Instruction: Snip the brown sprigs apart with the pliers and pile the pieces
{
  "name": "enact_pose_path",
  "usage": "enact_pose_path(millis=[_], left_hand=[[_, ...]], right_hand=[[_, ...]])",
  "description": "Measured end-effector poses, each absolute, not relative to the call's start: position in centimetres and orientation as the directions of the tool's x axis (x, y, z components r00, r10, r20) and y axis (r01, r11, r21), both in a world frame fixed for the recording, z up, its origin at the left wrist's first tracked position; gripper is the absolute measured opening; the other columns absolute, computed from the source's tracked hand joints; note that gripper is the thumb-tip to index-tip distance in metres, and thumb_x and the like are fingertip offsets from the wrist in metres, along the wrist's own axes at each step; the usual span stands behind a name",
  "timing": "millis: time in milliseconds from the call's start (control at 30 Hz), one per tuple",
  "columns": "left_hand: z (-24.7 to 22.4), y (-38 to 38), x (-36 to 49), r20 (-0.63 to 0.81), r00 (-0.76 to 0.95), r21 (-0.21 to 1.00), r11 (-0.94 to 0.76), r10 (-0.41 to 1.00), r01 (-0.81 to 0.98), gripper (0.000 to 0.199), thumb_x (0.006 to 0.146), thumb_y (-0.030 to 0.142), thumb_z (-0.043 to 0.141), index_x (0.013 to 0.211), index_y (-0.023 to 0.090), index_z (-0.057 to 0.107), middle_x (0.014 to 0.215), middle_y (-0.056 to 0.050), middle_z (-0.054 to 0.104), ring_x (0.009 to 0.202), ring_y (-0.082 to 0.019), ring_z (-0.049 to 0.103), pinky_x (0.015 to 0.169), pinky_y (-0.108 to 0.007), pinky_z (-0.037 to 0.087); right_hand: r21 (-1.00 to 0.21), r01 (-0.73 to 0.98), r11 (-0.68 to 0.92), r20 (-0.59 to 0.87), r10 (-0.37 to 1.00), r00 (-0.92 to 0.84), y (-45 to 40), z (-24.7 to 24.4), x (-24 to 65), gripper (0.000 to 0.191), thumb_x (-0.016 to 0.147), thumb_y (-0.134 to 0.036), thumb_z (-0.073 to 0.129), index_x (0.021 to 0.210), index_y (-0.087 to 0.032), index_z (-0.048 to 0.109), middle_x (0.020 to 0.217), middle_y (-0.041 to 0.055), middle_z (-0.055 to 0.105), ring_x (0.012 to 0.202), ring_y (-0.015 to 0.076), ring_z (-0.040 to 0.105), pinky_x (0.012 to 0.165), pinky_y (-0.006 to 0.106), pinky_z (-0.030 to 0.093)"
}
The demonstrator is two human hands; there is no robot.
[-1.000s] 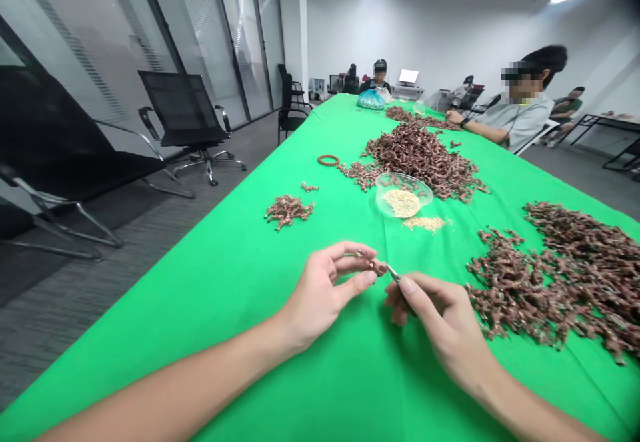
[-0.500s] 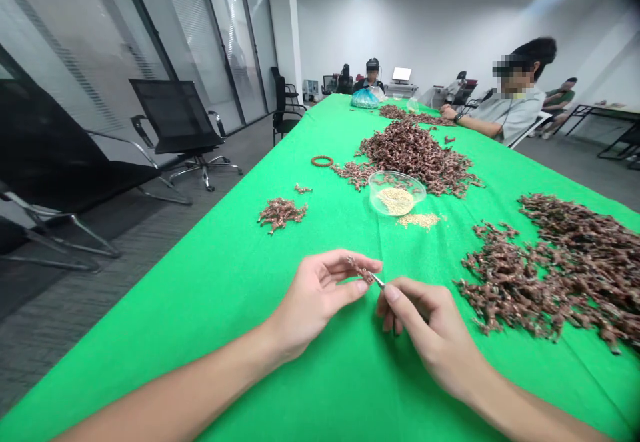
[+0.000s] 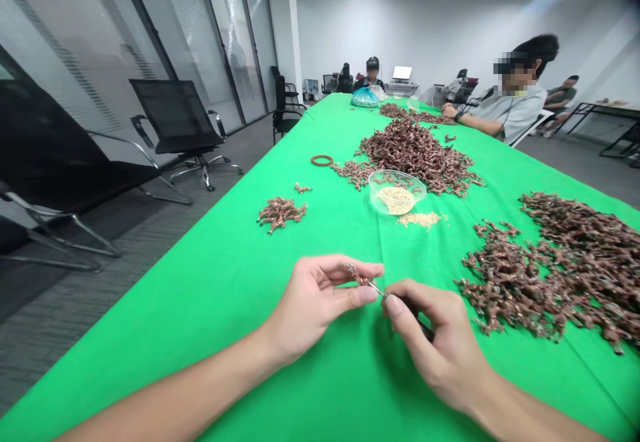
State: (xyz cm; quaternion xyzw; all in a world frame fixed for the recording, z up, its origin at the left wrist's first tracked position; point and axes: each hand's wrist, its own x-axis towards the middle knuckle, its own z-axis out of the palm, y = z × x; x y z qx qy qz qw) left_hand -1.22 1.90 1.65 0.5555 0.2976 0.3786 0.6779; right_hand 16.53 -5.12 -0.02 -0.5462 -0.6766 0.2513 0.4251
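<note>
My left hand (image 3: 313, 302) pinches a small brown twisted piece (image 3: 358, 274) between thumb and fingertips. My right hand (image 3: 435, 342) grips a slim steel-tipped hand tool (image 3: 377, 288) with a dark handle, and its tip touches or nearly touches that piece. Both hands hover over the green-covered table (image 3: 250, 295). To the right of them lies a wide heap of similar brown pieces (image 3: 545, 269). A smaller heap (image 3: 281, 214) sits ahead and to the left. Beyond my hands, a clear plastic bowl (image 3: 397, 192) holds fine beige bits, and more beige bits (image 3: 419, 219) lie spilled in front of it.
A large brown heap (image 3: 415, 165) fills the table's middle, and a copper-coloured ring (image 3: 322, 160) lies left of it. A co-worker (image 3: 515, 112) sits at the right edge, with another person (image 3: 370, 75) at the far end. Black chairs (image 3: 175, 119) stand on the left.
My hands have shifted slightly down and closer together. My right hand has turned, so the tool's dark handle now shows. The view has barely moved since the previous frame.
</note>
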Motion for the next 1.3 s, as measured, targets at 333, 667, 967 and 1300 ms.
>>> enact_pose_path(millis=[333, 667, 967, 1300], left_hand=[[1.77, 1.79, -1.36, -0.028, 0.519, 0.978, 0.131, 0.854, -0.162, 0.024, 0.070, 0.018, 0.085, 0.093, 0.014, 0.078, 0.104, -0.008, 0.079, 0.095, -0.020, 0.074, 0.088, -0.028, 0.060], [1.74, 1.68, -1.25, -0.043, 0.522, 0.980, 0.138, 0.852, -0.145, 0.020, 0.068, 0.020, 0.086, 0.086, 0.015, 0.079, 0.103, -0.007, 0.079, 0.097, -0.023, 0.074, 0.088, -0.029, 0.060], [1.73, 1.62, -1.31, -0.062, 0.592, 0.980, 0.163, 0.804, -0.117, 0.027, 0.073, 0.022, 0.084, 0.097, 0.013, 0.078, 0.103, -0.011, 0.079, 0.095, -0.022, 0.074, 0.087, -0.028, 0.058], [2.06, 1.65, -1.55, -0.069, 0.595, 0.977, 0.173, 0.801, -0.121, 0.028, 0.072, 0.022, 0.084, 0.097, 0.012, 0.077, 0.101, -0.012, 0.079, 0.093, -0.023, 0.074, 0.087, -0.031, 0.058]], right_hand=[[-0.785, 0.540, 0.304, 0.326, 0.944, -0.058, -5.14, 0.14, 16.62, 0.025, 0.095, -0.036, 0.052, 0.078, -0.019, 0.058, 0.061, -0.0030, 0.049, 0.054, 0.0115, 0.044, 0.054, 0.028, 0.032], [-0.738, 0.594, 0.318, 0.337, 0.938, -0.084, -5.05, 0.09, 16.84, 0.024, 0.094, -0.033, 0.053, 0.077, -0.018, 0.061, 0.058, -0.0038, 0.046, 0.051, 0.0104, 0.039, 0.052, 0.027, 0.029], [-0.674, 0.626, 0.392, 0.407, 0.904, -0.128, -4.99, 0.10, 17.00, 0.024, 0.094, -0.031, 0.052, 0.077, -0.018, 0.061, 0.059, -0.0035, 0.046, 0.051, 0.0098, 0.040, 0.051, 0.026, 0.030], [-0.671, 0.617, 0.412, 0.445, 0.889, -0.109, -4.80, 0.04, 17.42, 0.018, 0.094, -0.030, 0.053, 0.085, -0.019, 0.063, 0.062, -0.0018, 0.055, 0.053, 0.0111, 0.049, 0.052, 0.026, 0.036]])
